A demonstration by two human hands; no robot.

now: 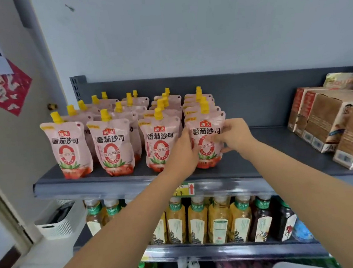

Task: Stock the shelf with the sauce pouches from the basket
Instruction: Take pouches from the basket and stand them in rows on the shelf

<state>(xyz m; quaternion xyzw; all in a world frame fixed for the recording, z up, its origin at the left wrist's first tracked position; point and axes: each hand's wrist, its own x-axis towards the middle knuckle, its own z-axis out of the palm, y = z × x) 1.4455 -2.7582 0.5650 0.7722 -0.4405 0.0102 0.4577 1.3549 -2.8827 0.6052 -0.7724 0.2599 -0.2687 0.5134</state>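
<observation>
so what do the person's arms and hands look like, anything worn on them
Both arms are bare as far as the picture shows them: no sleeve shows on the left forearm or the right forearm. The left hand and right hand have no gloves, and no watch, bracelet or ring is visible.

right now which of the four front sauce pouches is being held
The rightmost front pouch, heading the fourth row: the left hand and right hand grip its sides. The other three front pouches stand untouched.
</observation>
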